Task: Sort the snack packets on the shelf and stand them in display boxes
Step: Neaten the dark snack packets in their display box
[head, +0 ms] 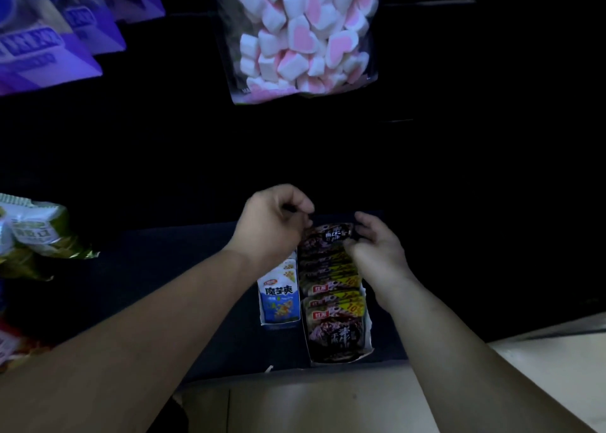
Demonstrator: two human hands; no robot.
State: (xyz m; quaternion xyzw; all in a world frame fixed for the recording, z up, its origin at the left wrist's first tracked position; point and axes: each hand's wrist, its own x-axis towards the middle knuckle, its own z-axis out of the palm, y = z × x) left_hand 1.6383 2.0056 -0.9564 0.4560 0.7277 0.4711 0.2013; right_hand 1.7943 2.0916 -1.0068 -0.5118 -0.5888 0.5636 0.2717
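At centre frame, left hand (273,224) and right hand (377,247) pinch a dark snack packet (328,236) by its edges over the display box (370,331). Forcing it in may buckle the standing row (331,290).

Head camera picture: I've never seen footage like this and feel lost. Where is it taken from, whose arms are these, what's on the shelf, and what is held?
No machine here: a person wears one camera on the head, looking forward and down, so the arms are theirs. The left hand and right hand together pinch a dark glossy snack packet at the far end of a row of like packets standing in a white cardboard display box. Beside it stand blue-and-white packets. Both sit on a dark shelf. Green crinkly bags lie at left; a clear bag of pink-and-white marshmallows shows above.
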